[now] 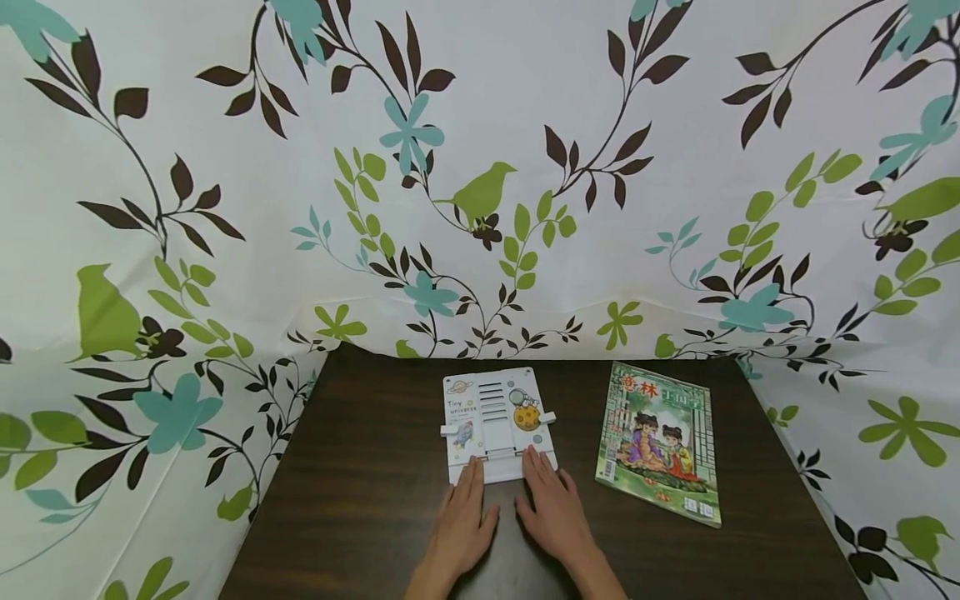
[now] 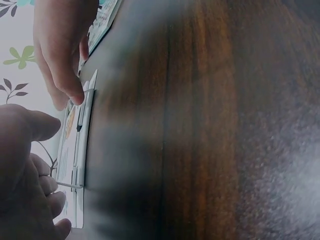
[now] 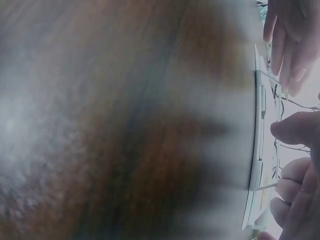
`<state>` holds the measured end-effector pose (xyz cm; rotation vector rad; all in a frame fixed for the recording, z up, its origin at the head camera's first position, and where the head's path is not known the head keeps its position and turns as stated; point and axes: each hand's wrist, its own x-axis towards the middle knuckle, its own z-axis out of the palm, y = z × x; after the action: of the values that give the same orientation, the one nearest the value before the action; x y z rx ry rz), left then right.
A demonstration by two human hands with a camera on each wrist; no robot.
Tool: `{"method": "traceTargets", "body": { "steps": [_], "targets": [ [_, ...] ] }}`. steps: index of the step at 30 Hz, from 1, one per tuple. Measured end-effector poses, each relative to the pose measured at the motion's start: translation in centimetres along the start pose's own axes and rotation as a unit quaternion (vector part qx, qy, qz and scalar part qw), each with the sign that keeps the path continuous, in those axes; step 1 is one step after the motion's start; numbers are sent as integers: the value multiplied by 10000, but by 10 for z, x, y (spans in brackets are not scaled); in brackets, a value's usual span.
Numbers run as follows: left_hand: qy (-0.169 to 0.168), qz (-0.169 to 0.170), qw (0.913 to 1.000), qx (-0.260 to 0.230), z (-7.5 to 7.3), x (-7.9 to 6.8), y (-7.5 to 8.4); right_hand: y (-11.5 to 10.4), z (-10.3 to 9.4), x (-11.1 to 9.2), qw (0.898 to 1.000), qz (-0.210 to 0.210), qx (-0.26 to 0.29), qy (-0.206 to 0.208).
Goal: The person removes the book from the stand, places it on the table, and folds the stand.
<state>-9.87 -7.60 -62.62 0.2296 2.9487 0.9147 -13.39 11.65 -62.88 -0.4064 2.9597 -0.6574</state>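
A white folding book stand (image 1: 497,417) printed with planets and "Tiny universe" lies flat near the table's back. My left hand (image 1: 462,527) has its straight fingertips at the stand's lower left, while my right hand (image 1: 557,515) reaches to the lower right in the same way. Both thumbs point inward, apart from each other. Thin wire page holders stick up from the stand's front edge; one wire (image 2: 70,185) passes close by the left fingers in the left wrist view. Another wire (image 3: 264,188) shows beside the right fingers in the right wrist view.
To the right of the stand lies a magazine (image 1: 660,442) with two cartoon figures on its cover. The dark wood table (image 1: 352,500) meets a patterned curtain (image 1: 525,208) at its back edge and sides.
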Motion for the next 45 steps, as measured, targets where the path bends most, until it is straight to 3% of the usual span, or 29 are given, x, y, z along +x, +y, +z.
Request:
{"method": "traceTargets", "body": {
  "steps": [14, 45],
  "targets": [
    [-103, -55, 9998, 176, -3, 2, 1, 5, -3, 2, 9994, -2, 304, -139],
    [-195, -178, 9994, 221, 2, 9, -4, 3, -7, 8, 9991, 19, 266, -326]
  ]
}}
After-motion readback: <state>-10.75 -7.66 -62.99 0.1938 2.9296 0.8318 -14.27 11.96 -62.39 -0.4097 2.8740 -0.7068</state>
